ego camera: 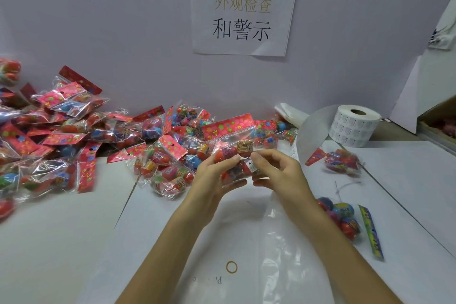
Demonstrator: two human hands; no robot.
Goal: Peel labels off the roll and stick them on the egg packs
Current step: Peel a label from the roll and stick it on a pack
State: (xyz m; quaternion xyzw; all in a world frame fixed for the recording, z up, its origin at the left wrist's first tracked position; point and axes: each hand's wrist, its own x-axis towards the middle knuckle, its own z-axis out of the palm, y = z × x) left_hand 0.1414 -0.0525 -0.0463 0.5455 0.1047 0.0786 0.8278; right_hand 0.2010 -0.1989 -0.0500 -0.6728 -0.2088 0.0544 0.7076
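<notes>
The left hand (217, 175) and right hand (276, 170) together grip one egg pack (234, 138) above the tabletop (61, 242). Heaped packs (74, 131) crowd its left side, and the label roll (355, 126) stands upright far right.

One view only: head-worn wide-angle camera, pointed forward and down. Table (74, 242) was seen from close above, lower frame; wall (123, 20) was faced, upper half. Left hand (214, 175), right hand (276, 171) and held egg pack (234, 153) were framed near, at centre.

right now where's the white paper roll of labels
Head view: the white paper label roll stands on end at far right, just behind a loose clear egg pack.
</notes>
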